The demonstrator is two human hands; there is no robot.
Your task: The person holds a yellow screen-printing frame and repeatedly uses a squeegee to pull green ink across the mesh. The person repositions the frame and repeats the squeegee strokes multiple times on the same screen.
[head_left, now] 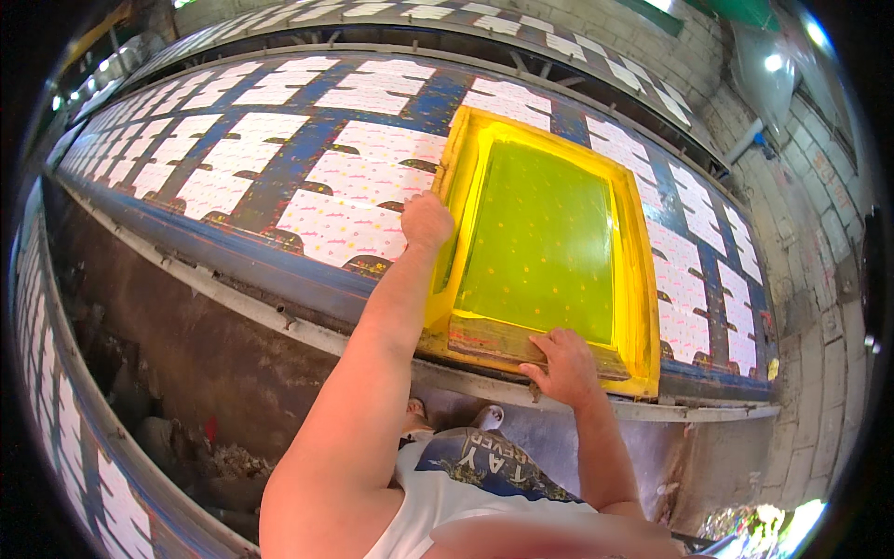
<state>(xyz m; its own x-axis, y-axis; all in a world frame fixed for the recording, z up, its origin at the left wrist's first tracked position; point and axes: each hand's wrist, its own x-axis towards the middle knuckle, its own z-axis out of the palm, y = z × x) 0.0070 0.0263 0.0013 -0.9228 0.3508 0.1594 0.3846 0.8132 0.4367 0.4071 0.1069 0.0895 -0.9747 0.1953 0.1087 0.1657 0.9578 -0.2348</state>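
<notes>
Left hand: the left hand [426, 222] is at the left rail of the yellow frame [548, 136], its fingers curled in close together; their tips are hidden, so I cannot tell how firmly they grip.
Right hand: the right hand [566, 368] lies on the wooden bar [494, 339], thumb apart from the slightly bent fingers; whether they pinch the bar I cannot tell.
Frame: it lies on the long table [321, 287], in front of the person and a little right, reaching from the near edge toward the far side.
Screen: the green screen [540, 247] fills the frame, with small orange spots showing on it.
Bar: it lies across the near end of the frame, along the screen's near edge.
Sheets: white printed sheets [349, 222] lie in rows left and right of the frame, with dark blue strips of table between.
Around: another table with white sheets stands beyond, one more at the near left; a block wall [812, 363] rises on the right.
</notes>
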